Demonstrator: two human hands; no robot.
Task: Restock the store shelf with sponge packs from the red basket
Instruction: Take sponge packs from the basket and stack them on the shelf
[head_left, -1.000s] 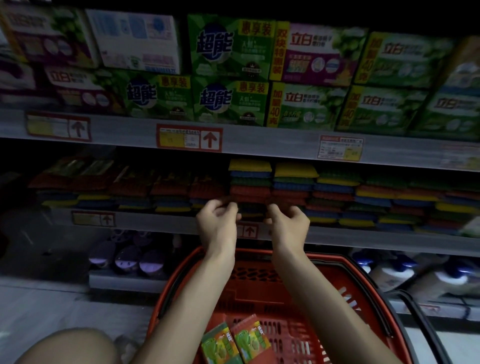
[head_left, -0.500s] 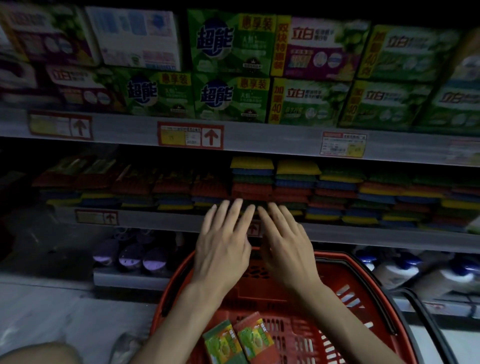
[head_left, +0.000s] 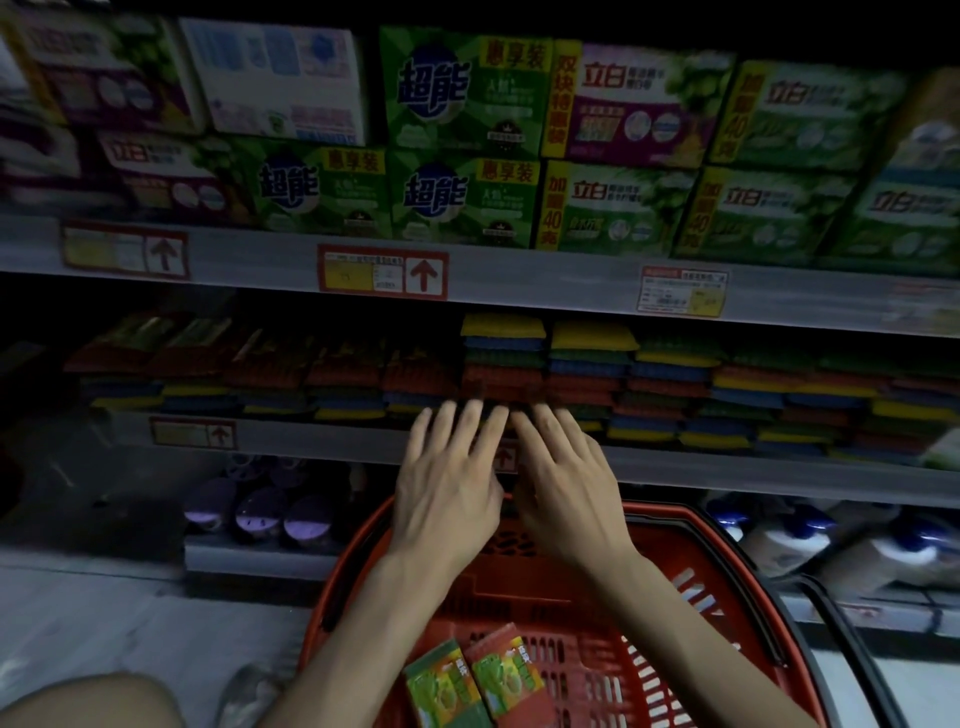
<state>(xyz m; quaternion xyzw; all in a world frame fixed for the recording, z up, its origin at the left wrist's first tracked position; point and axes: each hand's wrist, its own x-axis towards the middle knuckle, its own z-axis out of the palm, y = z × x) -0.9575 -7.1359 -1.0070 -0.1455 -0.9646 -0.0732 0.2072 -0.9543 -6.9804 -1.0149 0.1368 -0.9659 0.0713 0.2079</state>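
Both hands are empty, with fingers straight. The left hand (head_left: 447, 499) and right hand (head_left: 566, 499) lie side by side, fingertips at the front of the sponge stack (head_left: 501, 358) on the middle shelf (head_left: 311, 441). 1 second ago those fingers were curled against that stack; they have since let go, so that pack looks placed. 2 sponge packs (head_left: 475, 680) remain in the red basket (head_left: 524, 597) below.

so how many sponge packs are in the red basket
2: a left pack and a right pack, side by side in the red basket, at its near end. More may hide under the forearms.
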